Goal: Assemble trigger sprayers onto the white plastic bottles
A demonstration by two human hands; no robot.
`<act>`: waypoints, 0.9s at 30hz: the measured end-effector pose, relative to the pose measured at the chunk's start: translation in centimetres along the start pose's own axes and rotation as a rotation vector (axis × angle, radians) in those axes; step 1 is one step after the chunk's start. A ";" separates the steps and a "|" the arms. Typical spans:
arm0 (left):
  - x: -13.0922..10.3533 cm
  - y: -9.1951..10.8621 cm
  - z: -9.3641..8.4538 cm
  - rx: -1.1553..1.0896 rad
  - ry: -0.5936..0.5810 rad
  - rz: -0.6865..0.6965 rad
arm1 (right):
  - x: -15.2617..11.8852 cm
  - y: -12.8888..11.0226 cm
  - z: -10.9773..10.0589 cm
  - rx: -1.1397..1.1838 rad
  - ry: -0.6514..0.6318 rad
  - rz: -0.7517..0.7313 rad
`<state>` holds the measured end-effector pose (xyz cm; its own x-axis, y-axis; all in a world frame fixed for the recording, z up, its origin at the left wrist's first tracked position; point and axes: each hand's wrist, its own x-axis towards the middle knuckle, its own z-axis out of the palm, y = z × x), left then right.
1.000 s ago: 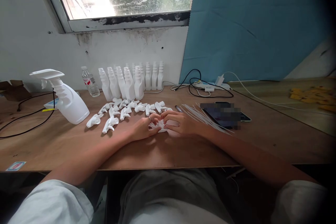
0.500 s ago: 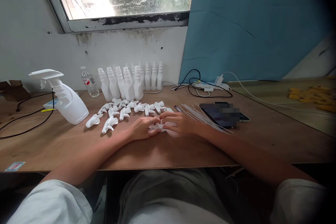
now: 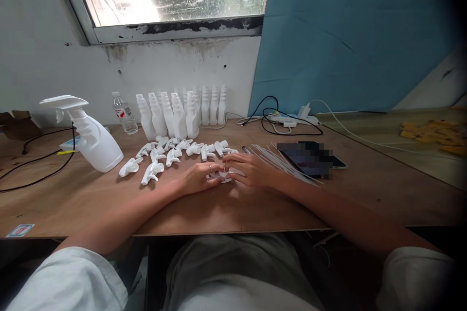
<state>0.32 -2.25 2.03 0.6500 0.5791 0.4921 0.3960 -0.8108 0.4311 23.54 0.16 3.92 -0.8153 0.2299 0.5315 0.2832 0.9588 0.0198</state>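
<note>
My left hand (image 3: 200, 177) and my right hand (image 3: 248, 169) meet over the tabletop, fingers curled in towards each other. Between their fingertips they pinch a white plastic part (image 3: 226, 175), mostly covered by the fingers, so its exact shape is hidden. Just beyond and to the left lie several loose white trigger spray heads (image 3: 173, 156). One of these spray heads (image 3: 221, 148) lies right behind my fingers. A ring is on a finger of my left hand. Both forearms rest across the table's near edge.
White bottles without tops (image 3: 178, 119) stand grouped by the wall. A complete spray bottle (image 3: 98, 143) and a clear water bottle (image 3: 124, 115) are at left. Right of my hands lie thin white tubes (image 3: 282, 164), a pen (image 3: 246, 149), dark flat devices (image 3: 297, 159) and cables (image 3: 268, 121).
My fingers have shifted slightly around the white part, and less of it shows between them now. The other things on the table have stayed in place.
</note>
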 end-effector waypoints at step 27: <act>0.3 -0.1 0.1 -0.040 0.006 0.006 | 0.4 -0.5 0.9 0.215 0.053 0.086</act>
<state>0.53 -2.04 2.03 0.6483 0.5748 0.4993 0.3658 -0.8103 0.4578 22.64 -0.12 3.39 -0.7639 0.3082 0.5670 0.2317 0.9510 -0.2048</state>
